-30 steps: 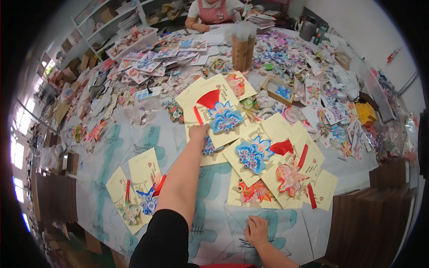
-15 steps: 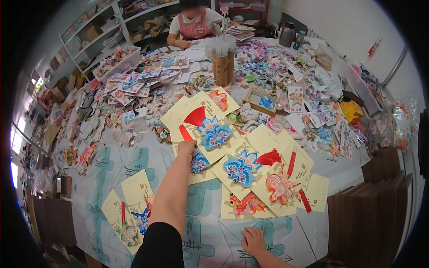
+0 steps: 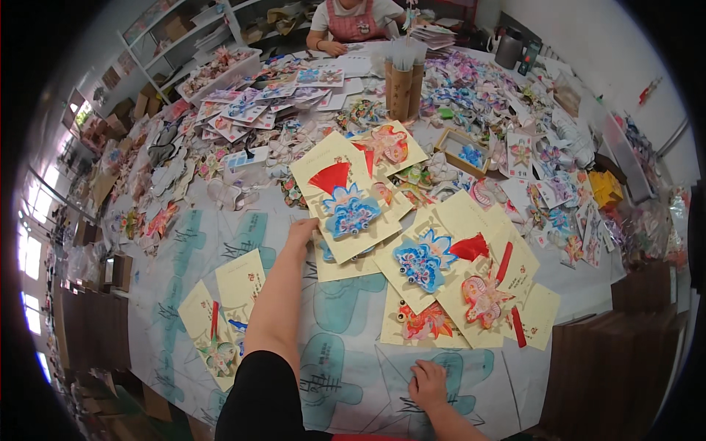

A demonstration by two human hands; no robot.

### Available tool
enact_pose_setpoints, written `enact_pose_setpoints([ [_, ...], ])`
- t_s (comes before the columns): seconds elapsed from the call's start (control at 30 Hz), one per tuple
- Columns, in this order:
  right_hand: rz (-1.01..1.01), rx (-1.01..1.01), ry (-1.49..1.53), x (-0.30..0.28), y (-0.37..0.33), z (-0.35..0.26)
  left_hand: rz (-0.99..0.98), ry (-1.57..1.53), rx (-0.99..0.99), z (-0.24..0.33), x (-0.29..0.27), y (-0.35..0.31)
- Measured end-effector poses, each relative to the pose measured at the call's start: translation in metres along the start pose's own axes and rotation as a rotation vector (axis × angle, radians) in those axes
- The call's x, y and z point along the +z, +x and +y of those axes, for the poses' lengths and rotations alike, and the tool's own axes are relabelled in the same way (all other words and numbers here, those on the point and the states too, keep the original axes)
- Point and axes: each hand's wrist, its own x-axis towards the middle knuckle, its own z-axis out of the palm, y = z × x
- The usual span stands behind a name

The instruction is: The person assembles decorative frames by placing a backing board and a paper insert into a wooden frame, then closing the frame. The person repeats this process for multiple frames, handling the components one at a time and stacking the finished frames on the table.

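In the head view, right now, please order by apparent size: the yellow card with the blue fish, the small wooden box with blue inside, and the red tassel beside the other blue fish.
1. Yellow card, clearly largest.
2. Wooden box.
3. Red tassel.
The box and tassel look nearly alike, and the box lies farther away, so their order is unsure.

Bright, even daylight throughout, pouring in from blown-out windows (image 3: 29,253) at the far left rim. Soft, faint shadows only on the table (image 3: 220,242). Strong fisheye bending toward the edges, with a black vignette at every corner. Sharp in the centre, softer and smeared near the rim. No marked glare elsewhere.
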Motion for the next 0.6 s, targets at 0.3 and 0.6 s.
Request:
enact_pose_setpoints([
  [0.3, 0.000, 0.008, -0.005, 0.001, -0.003, 0.000, -0.034, -0.224, 0.239, 0.012, -0.029, -0.052],
  [0.6, 0.010, -0.018, 0.037, 0.003, -0.001, 0.002, 0.759, 1.088, 0.943, -0.055, -0.195, -0.093],
])
